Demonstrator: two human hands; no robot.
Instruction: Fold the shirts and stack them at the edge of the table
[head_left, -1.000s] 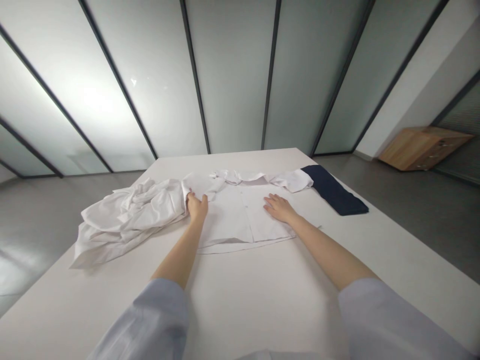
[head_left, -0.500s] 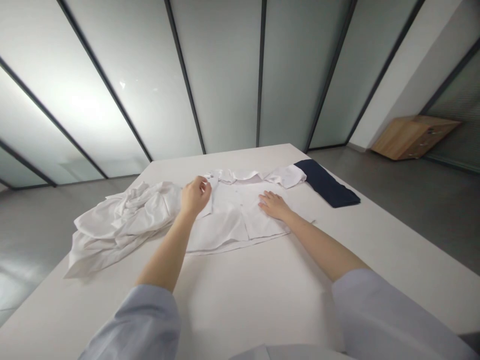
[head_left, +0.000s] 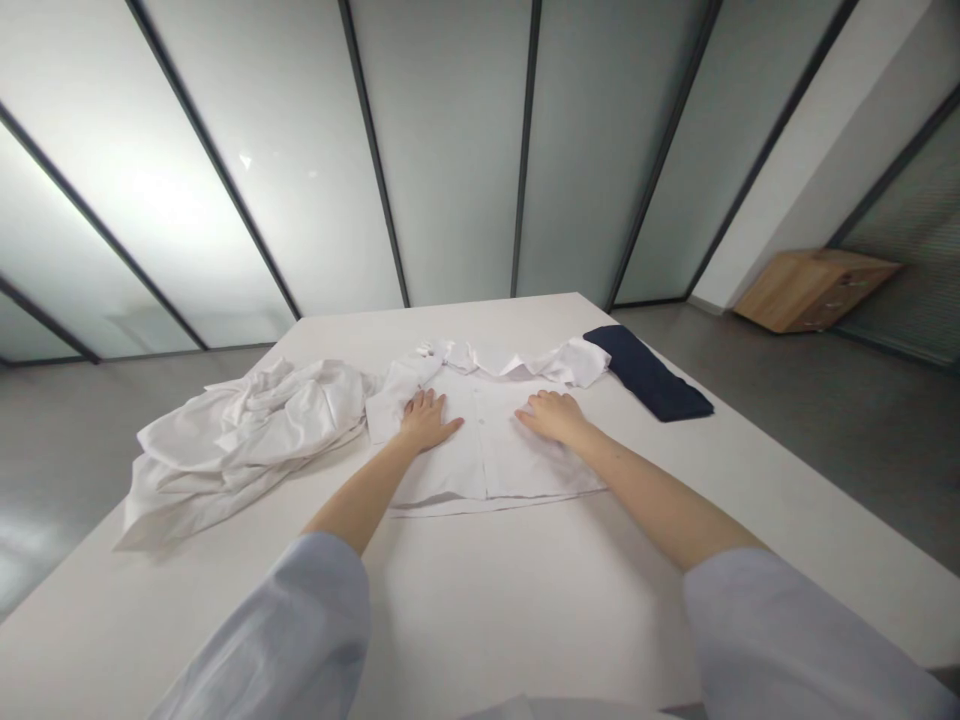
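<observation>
A white button-up shirt (head_left: 480, 455) is spread out on the white table, its front placket facing up and its hem toward me. The collar and upper part are rumpled along the far side. My left hand (head_left: 427, 420) lies flat on the left half of the shirt with its fingers spread. On the right half rests my right hand (head_left: 553, 415), its fingers slightly bent and the thumb apart, pressing on the cloth. Neither hand grips any fabric that I can see.
Left of the shirt lies a crumpled heap of white cloth (head_left: 262, 440). A folded dark navy cloth (head_left: 649, 372) sits by the right edge of the table (head_left: 540, 590). Beyond stand frosted glass panels (head_left: 457, 150); a wooden cabinet (head_left: 806, 290) is on the floor at right.
My left hand has come down from above the shirt's left edge, moved right and opened flat on it. The left sleeve now lies spread outward. My right hand has shifted slightly, its fingers more bent.
</observation>
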